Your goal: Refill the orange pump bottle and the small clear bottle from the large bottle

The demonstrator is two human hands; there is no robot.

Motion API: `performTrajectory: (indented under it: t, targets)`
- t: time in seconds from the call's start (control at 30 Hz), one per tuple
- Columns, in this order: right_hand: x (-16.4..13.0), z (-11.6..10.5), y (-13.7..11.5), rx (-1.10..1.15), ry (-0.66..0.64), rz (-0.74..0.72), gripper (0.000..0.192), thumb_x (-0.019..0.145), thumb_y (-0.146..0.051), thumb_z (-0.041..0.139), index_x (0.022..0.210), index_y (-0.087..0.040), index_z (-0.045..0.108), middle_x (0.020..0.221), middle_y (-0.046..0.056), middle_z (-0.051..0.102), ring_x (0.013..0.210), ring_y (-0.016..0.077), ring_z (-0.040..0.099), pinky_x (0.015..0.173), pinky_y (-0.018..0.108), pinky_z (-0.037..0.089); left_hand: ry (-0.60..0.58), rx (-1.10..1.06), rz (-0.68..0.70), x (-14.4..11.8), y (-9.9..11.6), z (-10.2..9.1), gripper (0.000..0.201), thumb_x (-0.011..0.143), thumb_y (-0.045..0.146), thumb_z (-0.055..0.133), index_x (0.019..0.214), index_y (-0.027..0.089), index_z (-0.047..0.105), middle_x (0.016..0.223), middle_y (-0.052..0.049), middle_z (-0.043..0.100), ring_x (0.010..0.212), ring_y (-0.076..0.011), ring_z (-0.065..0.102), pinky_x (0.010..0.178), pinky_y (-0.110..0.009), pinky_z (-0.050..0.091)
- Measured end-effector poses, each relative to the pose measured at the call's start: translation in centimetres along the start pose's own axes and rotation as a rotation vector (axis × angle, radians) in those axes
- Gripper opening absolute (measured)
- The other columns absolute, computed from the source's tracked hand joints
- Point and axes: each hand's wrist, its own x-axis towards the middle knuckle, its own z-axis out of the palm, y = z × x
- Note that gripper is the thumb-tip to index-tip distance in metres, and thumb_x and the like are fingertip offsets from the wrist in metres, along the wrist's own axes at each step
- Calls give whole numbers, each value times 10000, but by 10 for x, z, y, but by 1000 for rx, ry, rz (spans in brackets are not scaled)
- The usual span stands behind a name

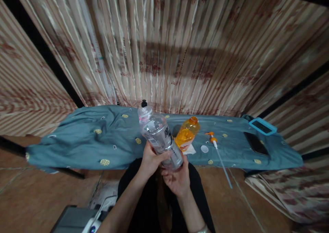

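Observation:
A clear plastic bottle (pixel 162 140) with a printed label is tilted in front of me, its open-looking mouth pointing up and to the left. The fingers of my left hand (pixel 151 161) wrap around its side, thumb across the front. At the bottle's base, my right hand (pixel 179 181) supports it from below with curled fingers. Just behind it stands an orange see-through bottle (pixel 187 133), without a pump on its neck, on a white tissue (pixel 190 150). To its right lie an orange-and-white pump head (pixel 212 139) with a long tube, and a white round disc (pixel 204 149).
A bottle with a black cap (pixel 144 103) stands behind, partly hidden. On the right of the cloth-covered bench (pixel 84 140) lie a dark phone (pixel 256 143) and a blue-framed device (pixel 262 126). Black posts and striped curtains surround the bench; a grey box (pixel 74 221) is at lower left.

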Motion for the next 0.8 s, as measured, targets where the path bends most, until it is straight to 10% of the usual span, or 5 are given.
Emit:
performTrajectory:
  t: [0.3,0.57,0.8]
  targets:
    - [-54,-9,-17,-518,438,-187,729,722,-556,808,1301,-199,545,1214,165,679,747,162,696,603,245,494,210,302,125,43,-10,-30,696,496,340,892,1064,221,508,1014,-15,684,931,-217,667,891,-353,514]
    - [-115,-63,-106,-977,842,-378,557,810,-518,741,1216,-169,587,1116,86,687,691,107,633,597,258,511,259,430,53,77,-18,-28,655,481,200,856,1028,229,496,959,19,661,884,-206,667,850,-322,505]
    - [-111,-102,-177,-1513,1137,-334,366,921,-421,632,1193,-179,597,1092,48,639,890,146,625,813,364,554,284,554,42,80,-24,-30,684,506,134,846,1099,239,521,1040,-19,686,898,-223,679,861,-357,529]
